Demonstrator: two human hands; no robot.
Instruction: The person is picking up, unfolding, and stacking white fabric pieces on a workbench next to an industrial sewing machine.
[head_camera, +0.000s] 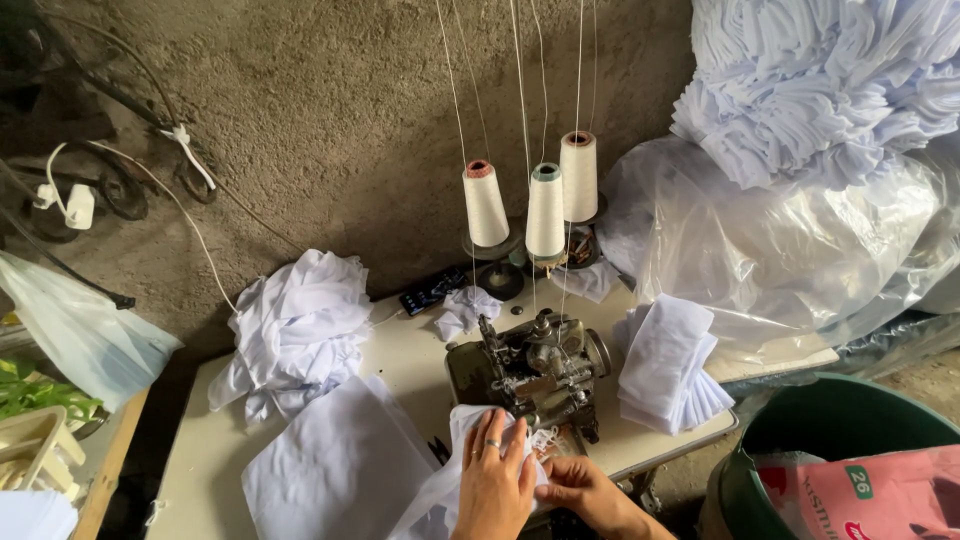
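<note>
Pressing 2 hands, left (494, 482), right (580, 488), on white cloth (462, 428); 3 thread cones (545, 210) behind.

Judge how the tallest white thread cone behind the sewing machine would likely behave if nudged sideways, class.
The tallest thread cone stands upright and narrow, so it would probably tip rather than slide. Its round tapered body suggests it would then roll in a curve. A thread runs up from its top, so it may tug that strand. It looks light for its size beside the metal sewing machine.

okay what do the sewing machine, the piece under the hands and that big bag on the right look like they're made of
Sewing machine: seemingly metal, dull grey with worn sheen. Piece under the hands: white woven cloth, matte, softly folding. Big bag: thin clear plastic, glossy and crinkled.
</note>
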